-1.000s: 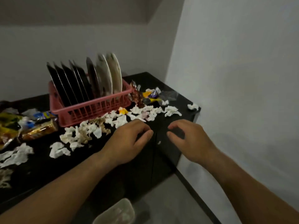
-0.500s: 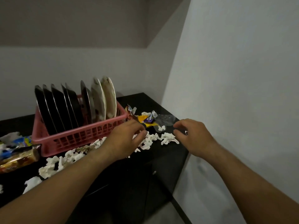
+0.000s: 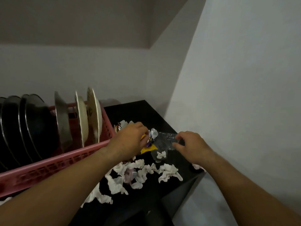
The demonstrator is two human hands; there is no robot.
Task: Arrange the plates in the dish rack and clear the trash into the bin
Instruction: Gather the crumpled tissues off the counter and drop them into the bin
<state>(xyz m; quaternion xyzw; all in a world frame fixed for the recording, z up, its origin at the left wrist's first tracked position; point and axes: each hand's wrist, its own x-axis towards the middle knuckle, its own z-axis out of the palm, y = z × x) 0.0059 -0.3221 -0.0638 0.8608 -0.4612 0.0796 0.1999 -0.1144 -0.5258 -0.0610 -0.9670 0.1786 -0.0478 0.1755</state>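
Wrapper in purple and silver (image 3: 151,137) crumpled on the black countertop (image 3: 143,111), just right of the pink dish rack (image 3: 57,162), with a yellow wrapper (image 3: 147,149) lying flat beneath and in front of it. Left hand (image 3: 130,139) down on top, fingers curled round the purple-and-silver piece and gripping it; thumb out of sight. Touching that wrapper on its right, a sheet of clear plastic (image 3: 165,139), wrinkled, pinched at its right edge between thumb and curled fingertips of the right hand (image 3: 193,148). Both hands close together, not touching. Behind the left hand, against the rack's end wall, a shiny foil wrapper (image 3: 118,127), mostly hidden. Nearer the camera, white tissue scraps (image 3: 140,173) scattered along the counter's front edge, between the two forearms and partly under the left one; one small scrap (image 3: 161,155) just below the clear plastic, another at the counter's right corner beside the right wrist. Inside the rack, plates on edge in a row: dark plates (image 3: 29,128) packed at the left, a grey plate (image 3: 62,121) next, two white plates (image 3: 82,121) at the right end, leaning slightly. Beyond, pale walls (image 3: 244,79) meeting in a corner behind the counter.
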